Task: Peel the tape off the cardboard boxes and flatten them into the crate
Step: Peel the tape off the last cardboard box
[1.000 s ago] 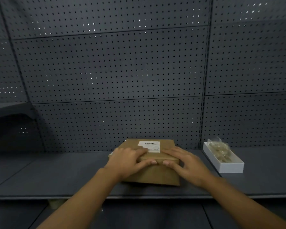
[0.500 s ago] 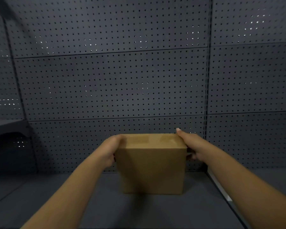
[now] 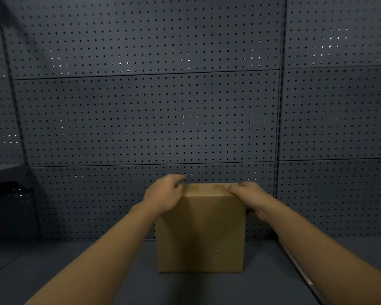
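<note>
Nearest to me, both forearms reach up from the bottom corners of the frame toward the centre. Between them, just below the middle of the frame, I see the cardboard box [image 3: 200,234] standing upright on the dark grey counter [image 3: 75,271], its plain brown front face toward me and its narrow top edge just showing. My left hand [image 3: 163,194] is clamped over the box's upper left corner, fingers curled onto the top edge and the palm against the side. My right hand [image 3: 249,194] grips the upper right corner, with the thumb lying across the top edge and the other fingers wrapped down the right side, mostly hidden behind the box. The two hands are held apart by the width of the box. I cannot make out any tape on the faces I can see. At lower right a pale edge [image 3: 295,260] runs diagonally along the counter under my right forearm; I cannot tell what it belongs to. Behind everything, a dark pegboard wall [image 3: 152,117] fills the upper frame, and a dark ledge [image 3: 5,172] juts in at the left edge.
</note>
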